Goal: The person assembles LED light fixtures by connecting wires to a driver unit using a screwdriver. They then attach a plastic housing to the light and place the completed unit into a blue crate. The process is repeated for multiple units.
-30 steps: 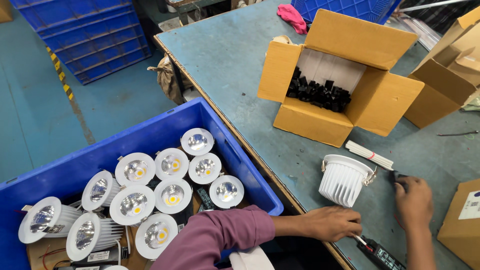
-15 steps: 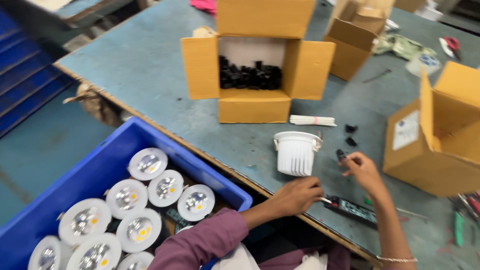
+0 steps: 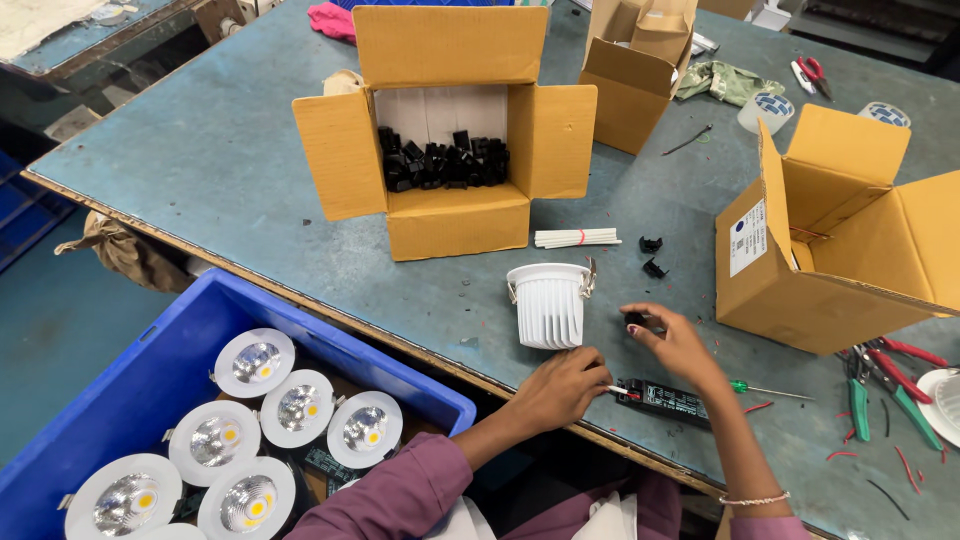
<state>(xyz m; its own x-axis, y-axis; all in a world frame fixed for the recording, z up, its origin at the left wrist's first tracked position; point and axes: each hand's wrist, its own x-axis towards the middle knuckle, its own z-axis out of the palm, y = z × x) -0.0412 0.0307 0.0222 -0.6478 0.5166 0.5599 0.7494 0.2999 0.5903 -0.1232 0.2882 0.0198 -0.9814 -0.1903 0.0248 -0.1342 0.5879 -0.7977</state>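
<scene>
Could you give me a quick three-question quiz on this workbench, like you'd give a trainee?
1. True or false: the white ribbed lamp housing lies inside the blue crate.
2. What does the right hand pinch: A a small black clip, B scissors, C tape?
3. What fills the open cardboard box?

Key: 1 false, it stands on the table. 2 A. 3 small black parts.

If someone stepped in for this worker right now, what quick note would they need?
Left hand: fingers pinch the wire end of the black driver box lying on the table.
Right hand: holds a small black clip.
White downlight stands face down, just behind the hands.
Done: finished lamps lie in the blue crate.
Left: this downlight and driver box are not visibly joined. More clips sit in the open carton.
</scene>
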